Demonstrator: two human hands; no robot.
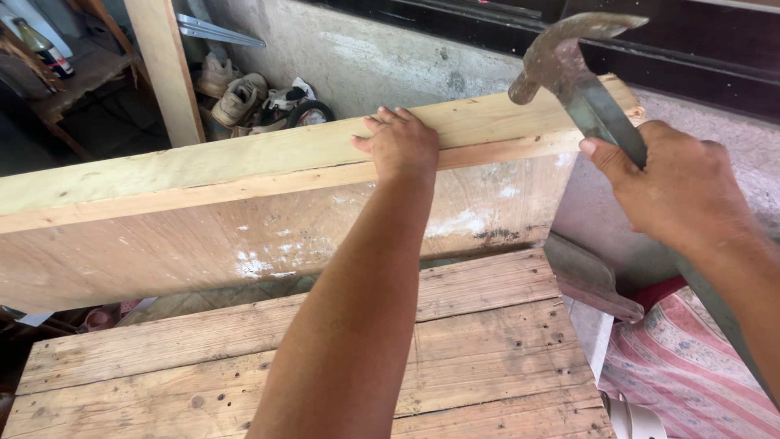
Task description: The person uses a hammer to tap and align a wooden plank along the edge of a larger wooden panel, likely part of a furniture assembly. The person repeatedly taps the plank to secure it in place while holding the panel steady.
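My left hand (401, 145) rests palm down on the top edge of a pale wooden batten (244, 167) that runs along an upright plywood panel (244, 236). My right hand (678, 191) grips the metal handle of a rusty claw hammer (561, 61). Its head is raised just above the batten's right end. The panel stands on edge on a plank workbench (471, 341).
A concrete wall (390, 57) rises behind the panel. A wooden post (166, 69) stands at the upper left, with worn shoes (236, 97) piled beside it. A patterned pink cloth (682, 366) lies at the lower right, next to a grey trowel-like blade (585, 276).
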